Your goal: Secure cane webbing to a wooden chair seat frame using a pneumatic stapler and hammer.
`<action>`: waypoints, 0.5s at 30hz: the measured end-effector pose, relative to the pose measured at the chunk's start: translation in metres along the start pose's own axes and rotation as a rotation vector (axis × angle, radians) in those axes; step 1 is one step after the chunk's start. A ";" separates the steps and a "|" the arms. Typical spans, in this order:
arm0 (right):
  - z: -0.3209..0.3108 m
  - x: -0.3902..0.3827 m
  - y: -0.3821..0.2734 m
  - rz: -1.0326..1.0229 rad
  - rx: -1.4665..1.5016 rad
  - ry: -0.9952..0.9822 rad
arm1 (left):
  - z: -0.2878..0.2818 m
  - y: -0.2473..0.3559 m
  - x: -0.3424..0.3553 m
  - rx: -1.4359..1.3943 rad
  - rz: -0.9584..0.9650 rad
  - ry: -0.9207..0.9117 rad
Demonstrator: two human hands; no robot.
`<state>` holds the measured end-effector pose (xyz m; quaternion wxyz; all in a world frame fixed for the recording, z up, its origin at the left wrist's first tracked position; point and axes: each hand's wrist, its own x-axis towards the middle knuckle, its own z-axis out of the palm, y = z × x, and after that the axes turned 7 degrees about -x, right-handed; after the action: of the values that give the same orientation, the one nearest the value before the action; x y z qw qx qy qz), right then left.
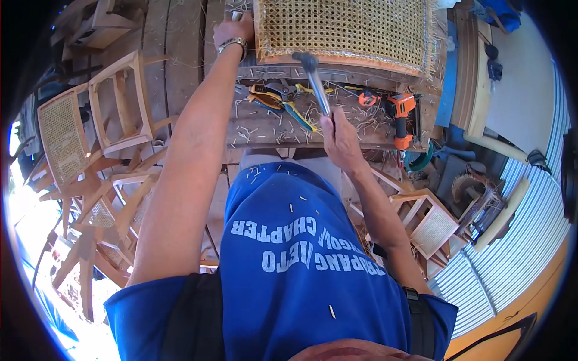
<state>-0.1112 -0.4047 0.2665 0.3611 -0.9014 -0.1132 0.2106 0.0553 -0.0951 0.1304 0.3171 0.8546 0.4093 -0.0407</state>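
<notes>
A cane-webbed wooden frame (346,30) lies on the workbench in front of me, with cut cane ends fraying along its right side. My right hand (342,141) is closed around the handle of a hammer (318,87). The hammer's dark head is over the near edge of the frame, towards its left end; whether it touches the wood I cannot tell. Beside the frame's left edge, my left hand (233,31) is closed, with a small pale end of something showing at its top. Its fingers are mostly hidden, so what it grips is unclear.
On the workbench (247,135), scattered with cane bits, lie pliers and cutters (280,99) with yellow-green and orange handles. An orange-and-black cordless drill (401,117) lies to the right. Wooden chair frames (120,102) crowd the left; another caned chair (433,228) stands at right.
</notes>
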 end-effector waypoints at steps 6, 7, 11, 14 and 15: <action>0.034 0.034 -0.017 -0.139 0.041 0.242 | 0.008 -0.003 0.005 0.013 0.065 -0.010; 0.039 0.036 -0.017 -0.258 -0.013 0.336 | 0.008 -0.003 0.006 0.016 0.058 -0.037; 0.035 0.030 -0.024 -0.235 -0.064 0.250 | 0.007 -0.003 0.003 0.036 0.046 -0.016; 0.033 0.026 -0.036 -0.172 -0.054 0.223 | 0.008 -0.003 0.005 0.051 0.048 -0.029; 0.040 0.029 -0.032 -0.154 -0.183 0.182 | 0.008 -0.002 0.004 0.048 0.052 -0.029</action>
<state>-0.1059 -0.3480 0.2544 0.3011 -0.9345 -0.1679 0.0885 0.0583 -0.0959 0.1219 0.3032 0.8716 0.3813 -0.0549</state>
